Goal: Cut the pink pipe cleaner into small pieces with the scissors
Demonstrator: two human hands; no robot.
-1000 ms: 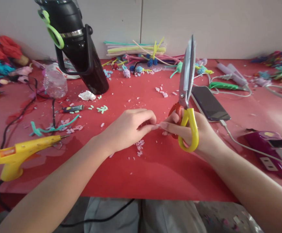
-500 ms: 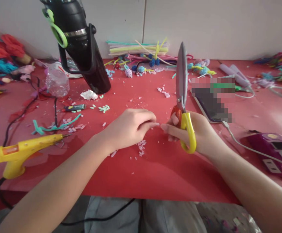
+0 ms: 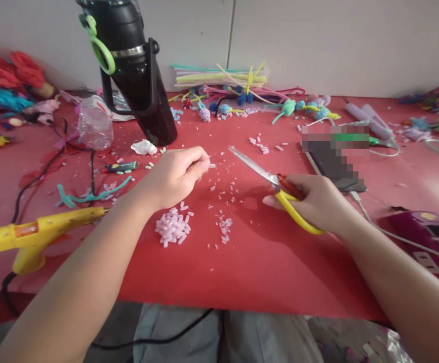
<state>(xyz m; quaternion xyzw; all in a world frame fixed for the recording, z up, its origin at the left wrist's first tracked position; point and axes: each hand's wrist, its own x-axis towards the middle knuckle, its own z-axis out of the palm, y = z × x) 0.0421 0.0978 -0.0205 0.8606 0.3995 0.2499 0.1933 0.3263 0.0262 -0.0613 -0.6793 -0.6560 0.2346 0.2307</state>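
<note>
My left hand point(image 3: 181, 176) is closed in a pinch, with the tip of a short pale-pink pipe-cleaner piece point(image 3: 212, 165) sticking out beyond the fingertips. My right hand point(image 3: 310, 201) grips scissors point(image 3: 255, 166) by their yellow and red handles. The blades look closed and point up and left, their tips a little apart from the pinched piece. Below my left hand lies a heap of short pink pieces point(image 3: 173, 227). Fine pink trimmings point(image 3: 224, 229) are scattered on the red tabletop point(image 3: 242, 277) between my hands.
A yellow glue gun point(image 3: 45, 229) lies left by my forearm. Behind it stand a black bottle point(image 3: 144, 91) and a clear plastic cup point(image 3: 95, 123). Pipe cleaners point(image 3: 219, 78) are bundled along the wall. A phone point(image 3: 333, 164) with a cable and a purple power strip point(image 3: 420, 237) are at right.
My left hand has moved left and up, away from my right hand, uncovering the pink heap. The scissors have swung from upright to pointing left.
</note>
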